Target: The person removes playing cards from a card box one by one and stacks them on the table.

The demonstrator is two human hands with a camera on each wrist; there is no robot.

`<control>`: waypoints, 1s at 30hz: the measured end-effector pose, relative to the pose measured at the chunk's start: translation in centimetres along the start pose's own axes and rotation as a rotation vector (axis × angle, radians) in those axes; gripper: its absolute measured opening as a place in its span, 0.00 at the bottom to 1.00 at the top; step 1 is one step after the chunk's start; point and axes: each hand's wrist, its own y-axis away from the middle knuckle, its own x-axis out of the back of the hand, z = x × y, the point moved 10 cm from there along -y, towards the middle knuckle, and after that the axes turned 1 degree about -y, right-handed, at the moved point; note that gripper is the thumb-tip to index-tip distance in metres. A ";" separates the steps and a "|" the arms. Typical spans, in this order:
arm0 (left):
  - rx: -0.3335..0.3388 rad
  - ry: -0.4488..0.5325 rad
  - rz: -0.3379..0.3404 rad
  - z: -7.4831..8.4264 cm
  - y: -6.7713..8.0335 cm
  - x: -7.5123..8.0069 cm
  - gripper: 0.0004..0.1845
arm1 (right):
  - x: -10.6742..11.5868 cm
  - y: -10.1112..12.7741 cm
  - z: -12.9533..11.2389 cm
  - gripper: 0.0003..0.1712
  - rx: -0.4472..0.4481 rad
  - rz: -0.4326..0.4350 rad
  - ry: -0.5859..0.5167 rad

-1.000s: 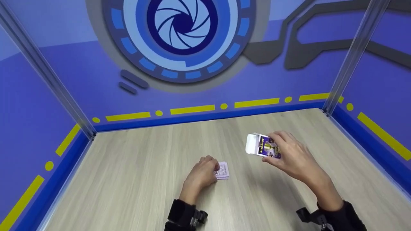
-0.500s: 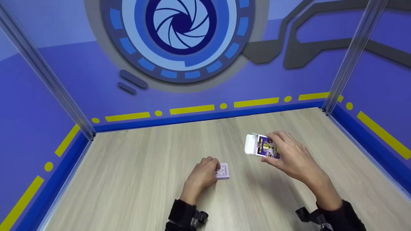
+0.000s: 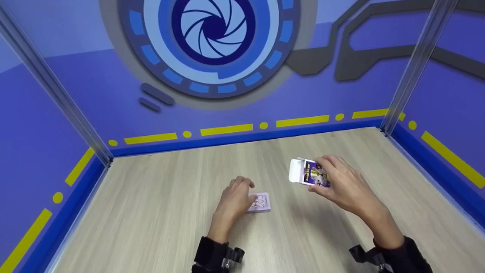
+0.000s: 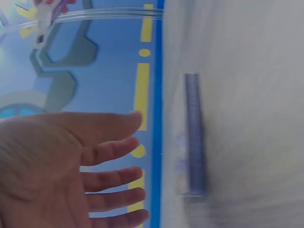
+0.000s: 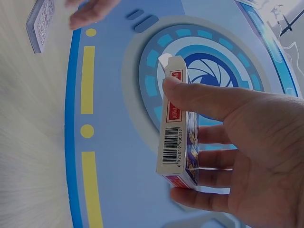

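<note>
A squared stack of playing cards lies flat on the table, its patterned back facing up. My left hand hovers at the stack's left side with fingers spread, and the thumb overlaps the cards in the head view. In the left wrist view the fingers are straight and hold nothing, with the deck's edge beyond them. My right hand grips a purple card box above the table, its white flap open toward the left. A barcode shows on the narrow side of the card box in the right wrist view.
The light wooden table is enclosed by a blue back wall and side walls. Metal posts stand at the back corners. Each wrist wears a black strap with a small camera.
My left hand has let go of the card stack and opened, lifting slightly to the left, so more of the cards shows. The right hand and the card box have stayed nearly still.
</note>
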 end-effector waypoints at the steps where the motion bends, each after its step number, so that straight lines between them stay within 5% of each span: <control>1: -0.016 0.000 0.055 0.6 0.0 0.9 0.13 | 0.0 0.0 0.0 0.41 0.002 0.002 0.000; 6: -0.101 0.071 0.296 4.2 1.1 5.0 0.07 | 0.0 0.0 -0.2 0.41 0.017 0.006 -0.004; 12: -0.222 0.185 0.433 8.1 2.8 7.4 0.03 | -0.6 -0.1 -0.5 0.42 0.025 -0.009 -0.003; 23: -0.311 0.511 0.360 10.5 3.0 5.5 0.08 | -1.5 -0.1 -2.8 0.41 0.087 0.005 -0.003; 30: -0.278 0.545 0.352 10.1 2.5 4.6 0.10 | -1.4 0.0 -4.3 0.43 0.146 0.038 0.001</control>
